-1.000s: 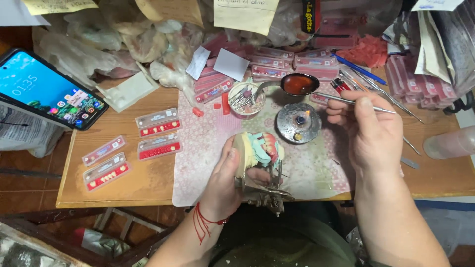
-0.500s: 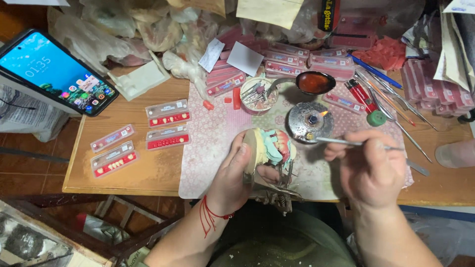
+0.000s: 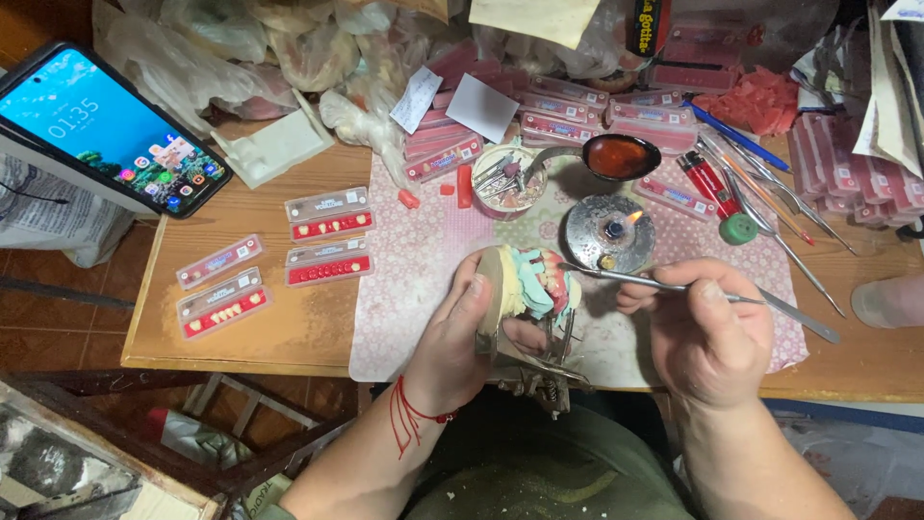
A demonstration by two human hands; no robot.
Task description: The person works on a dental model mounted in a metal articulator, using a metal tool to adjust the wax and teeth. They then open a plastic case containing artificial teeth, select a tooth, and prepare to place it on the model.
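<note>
Dental model with pink wax gums and a row of set teeth, mounted on a metal articulator, held up just over the near edge of the patterned mat. Gripped in the left hand, fingers curled tight round the plaster base, thumb across the front. Right hand closed in a pen grip on a slim metal wax spatula. Long axis of that tool near level, running left to right, tip at the right flank of the model, touching or just short of it, cannot tell which; handle end sticking out past the knuckles. Model thus to the left of the right hand, already in the left.

Just behind the tip, a lit round metal spirit lamp, small flame showing. Behind that, a spoon of melted red wax and a round tub of burs.

Further left on the bare wood, four clear flat tooth cards with red strips, lying in two loose pairs. Smartphone propped at far left, screen lit blue. At the back, stacked pink and red tooth-card packs, crumpled plastic bags, a yellowish paper note. Red lighter and loose instruments to the right.
</note>
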